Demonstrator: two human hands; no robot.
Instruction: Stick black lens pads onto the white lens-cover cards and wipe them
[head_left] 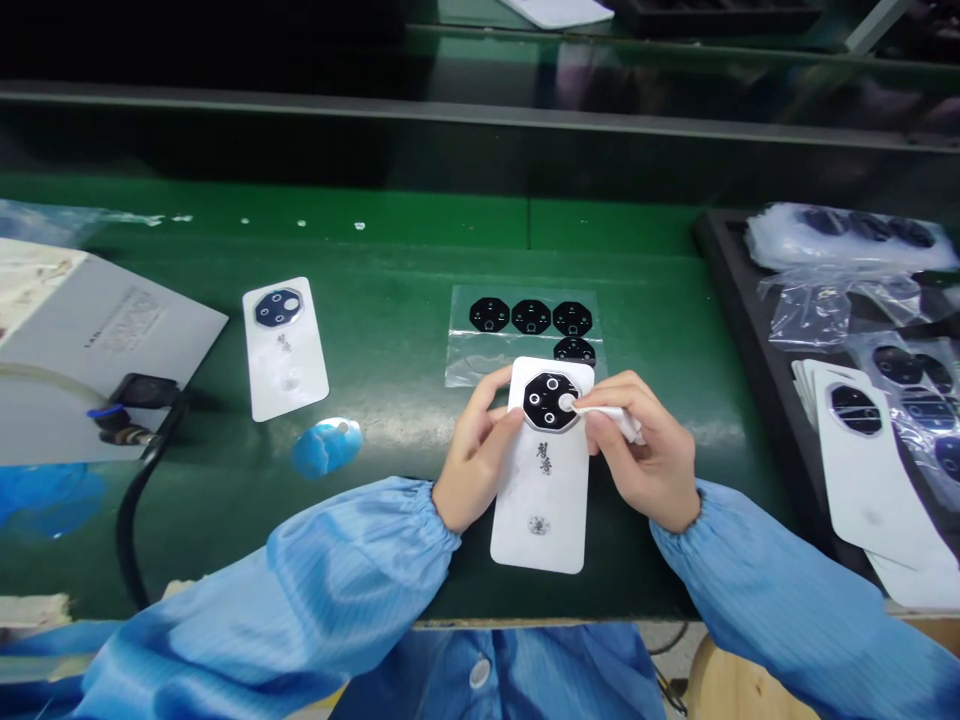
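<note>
A white phone back cover (541, 490) with a black octagonal camera plate lies on the green bench in front of me. My left hand (472, 455) grips its left edge, fingers curled round it. My right hand (645, 450) is closed on a small white swab-like tool (611, 412), whose tip rests on the camera plate. Just behind the cover lies a clear film sheet (480, 350) carrying several black octagonal plates.
A second white cover (286, 350) lies to the left, with a blue film scrap (326, 445) near it. A grey box (82, 340) with a black hose sits far left. At right, a black tray (731, 290) holds stacked white covers (877, 470) and plastic bags.
</note>
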